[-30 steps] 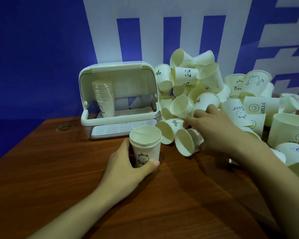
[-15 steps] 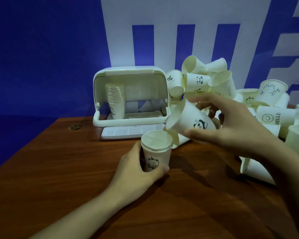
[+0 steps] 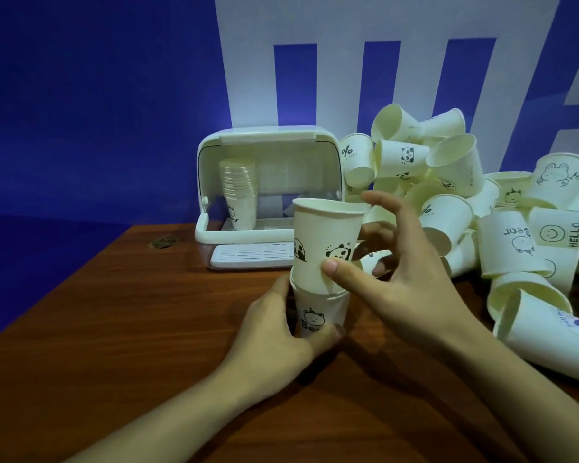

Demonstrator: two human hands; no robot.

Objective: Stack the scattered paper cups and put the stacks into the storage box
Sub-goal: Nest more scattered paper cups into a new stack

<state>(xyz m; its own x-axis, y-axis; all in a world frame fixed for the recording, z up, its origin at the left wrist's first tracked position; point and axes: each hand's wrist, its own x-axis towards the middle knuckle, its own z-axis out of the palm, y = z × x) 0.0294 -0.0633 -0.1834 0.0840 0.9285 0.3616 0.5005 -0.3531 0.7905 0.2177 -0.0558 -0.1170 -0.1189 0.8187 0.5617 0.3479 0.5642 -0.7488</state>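
My left hand (image 3: 274, 332) grips a short stack of paper cups (image 3: 318, 312) with a bear print, upright on the wooden table (image 3: 147, 362). My right hand (image 3: 395, 282) pinches a panda-print cup (image 3: 325, 242) between thumb and fingers, its base partly set into the top of that stack. Behind them the white storage box (image 3: 268, 195) stands open, with a tall stack of cups (image 3: 239, 195) inside at its left. A big heap of loose paper cups (image 3: 465, 202) fills the table's right side.
A blue and white wall rises right behind the box and heap. A small dark knot (image 3: 163, 242) marks the table left of the box. The table's left edge runs diagonally. Loose cups (image 3: 545, 325) lie close to my right forearm.
My right hand took a panda cup from the heap, turned it upright and lowered it into the stack in my left hand. The view has drawn closer.
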